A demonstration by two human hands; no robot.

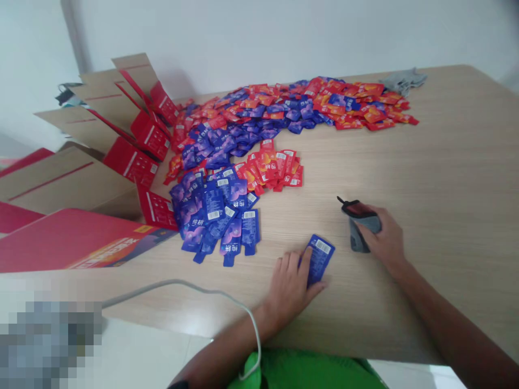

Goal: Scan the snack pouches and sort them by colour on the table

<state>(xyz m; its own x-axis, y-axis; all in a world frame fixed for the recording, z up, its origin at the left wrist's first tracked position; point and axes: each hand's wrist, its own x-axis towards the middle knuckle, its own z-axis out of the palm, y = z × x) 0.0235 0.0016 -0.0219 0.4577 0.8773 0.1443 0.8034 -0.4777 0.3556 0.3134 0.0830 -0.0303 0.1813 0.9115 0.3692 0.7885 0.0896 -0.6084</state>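
On the table edge nearest me, my left hand (292, 281) holds a blue sachet (319, 259) flat, its index finger along the left side and the thumb at the lower edge. The sachet's barcode faces up. To its right, my right hand (385, 237) is wrapped round a grey-and-black handheld device (359, 232) with a dark reddish front, possibly a scanner. A black nub sticks out at its upper left. A spread of blue sachets (214, 210), several barcode side up, lies left of my left hand. Beyond it is a small group of red sachets (271, 166).
A long heap of red and blue sachets (279, 111) runs along the back of the wooden table (446, 162). Open red cartons (150, 140) stand at the left. A grey cloth (403, 81) lies at the back right. A pale cable (194, 287) loops across my left forearm.
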